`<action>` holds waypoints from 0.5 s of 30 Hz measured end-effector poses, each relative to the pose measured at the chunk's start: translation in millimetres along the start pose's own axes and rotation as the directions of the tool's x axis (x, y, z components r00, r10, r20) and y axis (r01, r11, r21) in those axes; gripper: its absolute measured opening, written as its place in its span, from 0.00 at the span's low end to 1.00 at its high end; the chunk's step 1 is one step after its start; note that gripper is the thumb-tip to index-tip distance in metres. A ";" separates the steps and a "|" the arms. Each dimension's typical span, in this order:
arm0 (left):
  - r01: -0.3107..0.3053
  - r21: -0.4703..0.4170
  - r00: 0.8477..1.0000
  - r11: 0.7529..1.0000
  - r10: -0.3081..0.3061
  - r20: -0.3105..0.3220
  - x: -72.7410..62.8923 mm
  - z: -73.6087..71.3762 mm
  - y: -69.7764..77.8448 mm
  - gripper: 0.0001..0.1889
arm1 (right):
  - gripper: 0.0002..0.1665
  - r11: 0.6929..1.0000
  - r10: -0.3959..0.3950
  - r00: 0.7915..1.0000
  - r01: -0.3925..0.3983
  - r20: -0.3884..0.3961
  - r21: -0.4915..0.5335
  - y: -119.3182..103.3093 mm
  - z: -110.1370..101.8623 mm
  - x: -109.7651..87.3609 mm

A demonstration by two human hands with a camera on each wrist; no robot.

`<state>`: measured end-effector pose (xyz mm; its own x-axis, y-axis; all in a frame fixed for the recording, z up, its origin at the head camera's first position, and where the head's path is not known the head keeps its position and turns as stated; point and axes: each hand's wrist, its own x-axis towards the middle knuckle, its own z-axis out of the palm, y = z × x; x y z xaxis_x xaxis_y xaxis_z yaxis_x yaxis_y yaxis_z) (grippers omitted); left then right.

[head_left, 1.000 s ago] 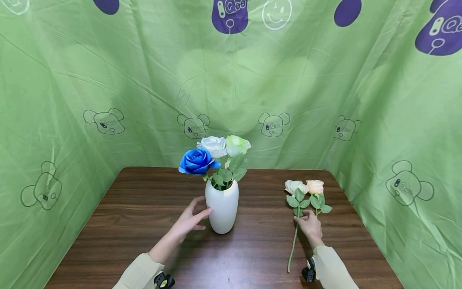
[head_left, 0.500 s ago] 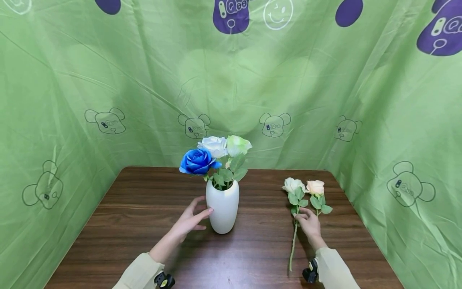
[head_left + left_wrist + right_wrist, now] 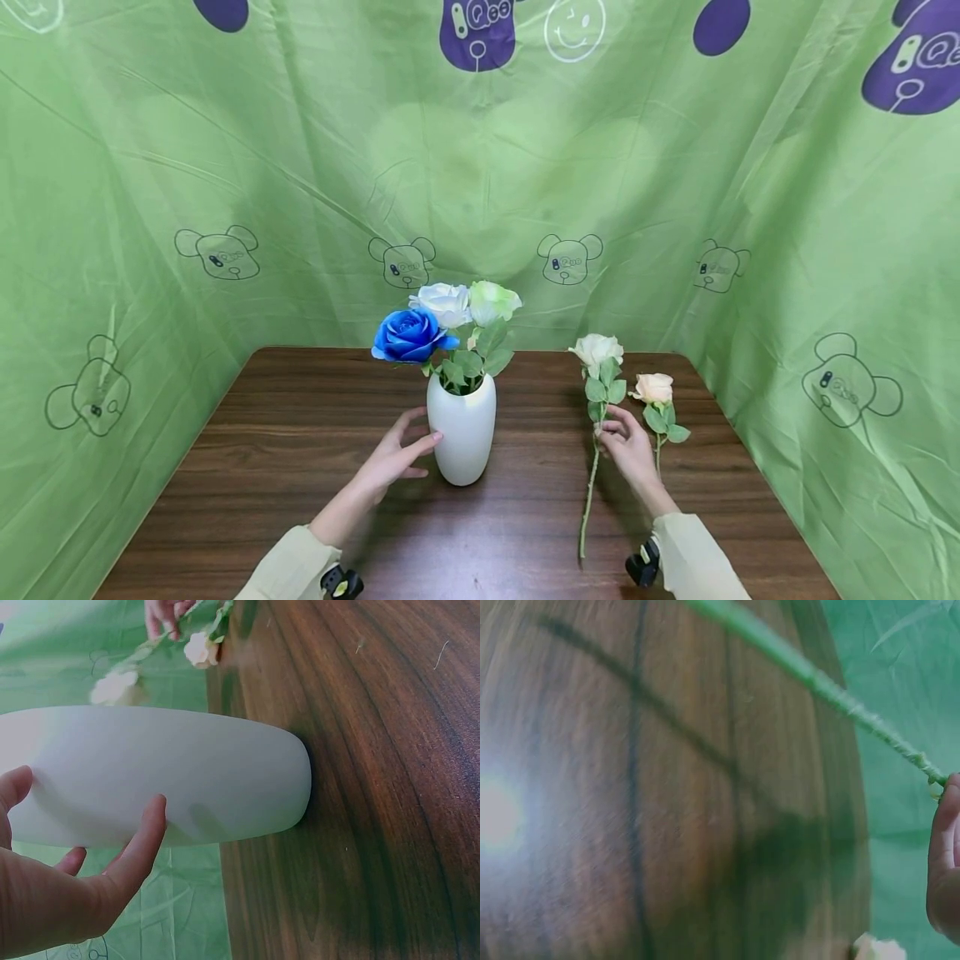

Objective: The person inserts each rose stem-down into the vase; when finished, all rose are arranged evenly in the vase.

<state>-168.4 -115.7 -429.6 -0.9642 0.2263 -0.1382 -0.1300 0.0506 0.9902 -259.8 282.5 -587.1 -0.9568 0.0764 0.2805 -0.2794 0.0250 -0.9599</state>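
Right of centre, a cream rose (image 3: 597,352), long axis steep, is pinched by the right hand (image 3: 628,450); leftward, the vase (image 3: 467,429) is touched by the loosely spread left hand (image 3: 385,461).

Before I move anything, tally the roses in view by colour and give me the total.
Blue rose: 1
White roses: 2, one in the vase, one in the right hand
Pale green rose: 1
Peach rose: 1
Total: 5
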 end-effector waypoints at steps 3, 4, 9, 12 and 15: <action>-0.004 -0.009 1.000 1.000 0.004 0.000 3.8 -1.9 -6.4 0.31 | 0.25 1.000 -0.015 1.000 0.016 0.024 -0.026 -48.0 19.2 -6.5; -0.003 -0.012 1.000 1.000 0.003 -0.002 5.5 -2.7 -9.4 0.31 | 0.24 0.999 -0.020 0.999 0.021 0.032 -0.027 -65.7 25.8 -8.9; 0.003 -0.011 1.000 1.000 -0.003 -0.017 12.8 -5.5 -22.0 0.32 | 0.21 0.995 -0.014 1.000 0.013 -0.003 -0.101 -129.0 53.2 -16.4; 0.000 -0.003 1.000 1.000 0.000 -0.022 14.2 -5.4 -24.1 0.32 | 0.20 0.994 -0.026 1.000 0.024 -0.016 -0.110 -147.9 63.4 -17.4; -0.004 0.000 1.000 1.000 0.004 -0.024 14.0 -5.2 -24.1 0.32 | 0.18 0.991 -0.068 0.997 0.065 -0.022 -0.115 -158.9 70.7 -17.0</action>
<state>-179.9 -118.7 -455.3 -0.9701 0.2028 -0.1336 -0.1261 0.0496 0.9908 -204.9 206.8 -439.6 -0.9335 0.0968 0.3452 -0.3300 0.1447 -0.9328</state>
